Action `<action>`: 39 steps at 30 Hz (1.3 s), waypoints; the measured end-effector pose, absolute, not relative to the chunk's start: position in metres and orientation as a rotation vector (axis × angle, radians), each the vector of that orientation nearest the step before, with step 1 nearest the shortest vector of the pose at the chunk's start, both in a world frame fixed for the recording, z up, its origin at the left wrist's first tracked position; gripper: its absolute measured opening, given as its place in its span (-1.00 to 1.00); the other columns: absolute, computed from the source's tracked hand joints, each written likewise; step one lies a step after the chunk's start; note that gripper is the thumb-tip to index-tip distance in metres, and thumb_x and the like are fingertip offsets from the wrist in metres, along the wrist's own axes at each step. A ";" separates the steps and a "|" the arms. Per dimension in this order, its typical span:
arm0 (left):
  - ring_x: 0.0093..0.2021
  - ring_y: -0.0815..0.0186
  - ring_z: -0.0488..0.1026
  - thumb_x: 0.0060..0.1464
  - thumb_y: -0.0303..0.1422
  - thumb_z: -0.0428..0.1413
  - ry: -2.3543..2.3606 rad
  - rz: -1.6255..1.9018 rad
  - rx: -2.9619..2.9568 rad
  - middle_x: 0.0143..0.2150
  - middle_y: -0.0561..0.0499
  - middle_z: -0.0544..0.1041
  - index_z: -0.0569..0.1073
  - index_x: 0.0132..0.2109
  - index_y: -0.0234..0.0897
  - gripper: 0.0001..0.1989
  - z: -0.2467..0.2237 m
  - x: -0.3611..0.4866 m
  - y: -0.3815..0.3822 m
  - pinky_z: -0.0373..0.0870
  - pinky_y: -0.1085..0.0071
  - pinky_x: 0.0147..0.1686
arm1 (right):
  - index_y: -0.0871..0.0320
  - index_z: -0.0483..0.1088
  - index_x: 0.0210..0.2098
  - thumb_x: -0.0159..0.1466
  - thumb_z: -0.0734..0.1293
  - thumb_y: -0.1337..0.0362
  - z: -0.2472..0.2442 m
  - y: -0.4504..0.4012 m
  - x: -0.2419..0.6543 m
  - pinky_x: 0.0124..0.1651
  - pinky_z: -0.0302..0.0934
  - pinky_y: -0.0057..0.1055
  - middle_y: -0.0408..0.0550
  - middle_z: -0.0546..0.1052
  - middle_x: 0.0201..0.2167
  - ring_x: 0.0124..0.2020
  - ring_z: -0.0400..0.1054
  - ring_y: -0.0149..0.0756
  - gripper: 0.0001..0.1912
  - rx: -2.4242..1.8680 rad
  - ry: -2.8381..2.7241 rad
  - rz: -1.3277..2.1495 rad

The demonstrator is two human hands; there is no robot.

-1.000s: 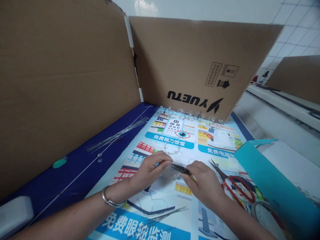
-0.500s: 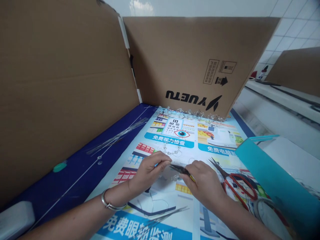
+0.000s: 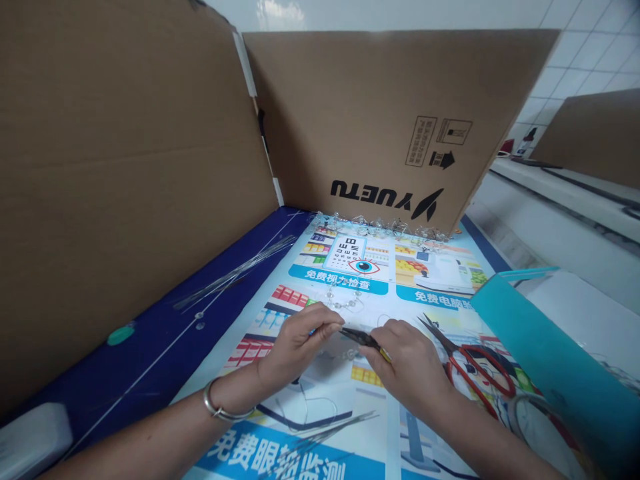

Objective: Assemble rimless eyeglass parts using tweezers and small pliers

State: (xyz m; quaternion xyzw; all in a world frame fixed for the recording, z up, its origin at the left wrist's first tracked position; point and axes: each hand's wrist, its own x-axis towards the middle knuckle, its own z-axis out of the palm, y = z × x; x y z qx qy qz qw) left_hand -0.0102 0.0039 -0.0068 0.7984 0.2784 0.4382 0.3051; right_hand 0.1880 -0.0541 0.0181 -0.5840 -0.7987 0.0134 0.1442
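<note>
- Slim black needle-nose pliers with yellow handles [image 3: 363, 340] sit in the right hand [image 3: 405, 367], their tips pointing left toward the other hand, over the middle of the printed poster.
- The right hand's grip is pressed closed around the pliers' handles.
- The left hand [image 3: 300, 343] is just beside the pliers' tips, its thumb and fingers pressed together in a pinch; whatever it pinches is too small or hidden to tell.
- A strand of clear beads on thin wire [image 3: 343, 298] lies on the poster just beyond both hands.
- A silver bangle [image 3: 216, 402] circles the left wrist.
- Red-handled steel scissors [image 3: 477, 370] lie open just right of the right hand.
- A bundle of thin metal rods [image 3: 315, 427] lies on the poster below the hands, with a loose loop of wire near it.
- A glossy blue-and-white printed poster [image 3: 430, 300] covers the surface, and a row of clear beaded pieces [image 3: 380, 227] runs along its far edge.
- A teal plastic folder [image 3: 545, 340] stands tilted at the right.
- A dark blue sheet [image 3: 150, 320] runs along the left, holding more thin metal rods [image 3: 235, 273] and a small green blob [image 3: 121, 335].
- 2 upright brown cardboard panels [image 3: 125, 167] [image 3: 390, 100] stand at the left and far sides.
</note>
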 end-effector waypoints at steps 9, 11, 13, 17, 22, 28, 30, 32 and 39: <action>-0.37 0.39 0.32 0.10 -0.44 -0.02 0.786 1.186 2.122 -0.42 -0.01 0.42 0.42 -0.25 -0.30 -0.86 -0.008 -0.010 0.001 0.27 0.44 -0.35 | 0.15 0.33 -0.39 0.23 0.17 0.14 0.018 -0.054 0.186 -0.29 0.03 -0.41 -0.04 0.38 -0.41 -0.32 0.22 -0.30 -0.77 -1.647 -2.308 -0.015; -0.37 0.39 0.32 0.10 -0.44 -0.03 0.791 1.192 2.130 -0.42 -0.01 0.42 0.42 -0.25 -0.29 -0.86 -0.009 -0.010 0.000 0.27 0.43 -0.32 | 0.15 0.34 -0.40 0.23 0.17 0.15 0.018 -0.054 0.186 -0.30 0.04 -0.42 -0.04 0.38 -0.42 -0.33 0.22 -0.31 -0.77 -1.626 -2.305 -0.031; -0.36 0.39 0.32 0.10 -0.44 -0.02 0.793 1.201 2.132 -0.41 0.00 0.43 0.42 -0.26 -0.29 -0.87 -0.009 -0.010 0.000 0.27 0.43 -0.32 | 0.15 0.34 -0.41 0.23 0.16 0.15 0.019 -0.055 0.186 -0.31 0.04 -0.43 -0.04 0.38 -0.43 -0.34 0.22 -0.32 -0.76 -1.612 -2.299 -0.042; -0.36 0.40 0.32 0.10 -0.46 -0.02 0.786 1.200 2.137 -0.41 0.00 0.42 0.42 -0.26 -0.28 -0.87 -0.010 -0.011 0.001 0.27 0.44 -0.33 | 0.15 0.34 -0.40 0.24 0.16 0.15 0.019 -0.056 0.186 -0.30 0.03 -0.42 -0.04 0.38 -0.42 -0.33 0.22 -0.31 -0.76 -1.617 -2.306 -0.031; -0.37 0.41 0.31 0.09 -0.47 -0.02 0.772 1.209 2.148 -0.42 0.01 0.41 0.41 -0.25 -0.28 -0.88 -0.010 -0.011 0.001 0.26 0.44 -0.33 | 0.14 0.34 -0.39 0.24 0.16 0.15 0.020 -0.055 0.185 -0.31 0.02 -0.40 -0.05 0.39 -0.41 -0.33 0.21 -0.29 -0.77 -1.635 -2.327 -0.003; -0.37 0.41 0.31 0.09 -0.48 -0.01 0.772 1.209 2.161 -0.42 0.01 0.42 0.41 -0.26 -0.27 -0.88 -0.011 -0.011 0.000 0.26 0.42 -0.29 | 0.15 0.34 -0.38 0.24 0.16 0.16 0.020 -0.055 0.186 -0.30 0.02 -0.41 -0.04 0.39 -0.40 -0.32 0.22 -0.30 -0.78 -1.633 -2.328 0.025; -0.37 0.41 0.31 0.09 -0.49 -0.01 0.765 1.213 2.160 -0.42 0.02 0.41 0.41 -0.26 -0.28 -0.88 -0.010 -0.011 0.001 0.25 0.43 -0.31 | 0.15 0.34 -0.38 0.24 0.16 0.16 0.020 -0.055 0.186 -0.30 0.03 -0.42 -0.04 0.39 -0.40 -0.32 0.22 -0.30 -0.78 -1.631 -2.325 0.026; -0.37 0.41 0.31 0.08 -0.50 -0.01 0.754 1.221 2.158 -0.42 0.02 0.41 0.41 -0.25 -0.29 -0.88 -0.010 -0.011 0.001 0.25 0.44 -0.32 | 0.15 0.35 -0.39 0.24 0.17 0.16 0.020 -0.055 0.186 -0.30 0.03 -0.42 -0.04 0.40 -0.41 -0.33 0.22 -0.30 -0.78 -1.629 -2.321 0.024; -0.37 0.41 0.31 0.08 -0.52 -0.01 0.725 1.214 2.140 -0.40 0.00 0.41 0.41 -0.26 -0.29 -0.87 -0.009 -0.012 0.000 0.25 0.46 -0.36 | 0.15 0.34 -0.40 0.23 0.17 0.17 0.020 -0.056 0.186 -0.31 0.03 -0.42 -0.05 0.40 -0.42 -0.34 0.22 -0.30 -0.78 -1.618 -2.321 0.033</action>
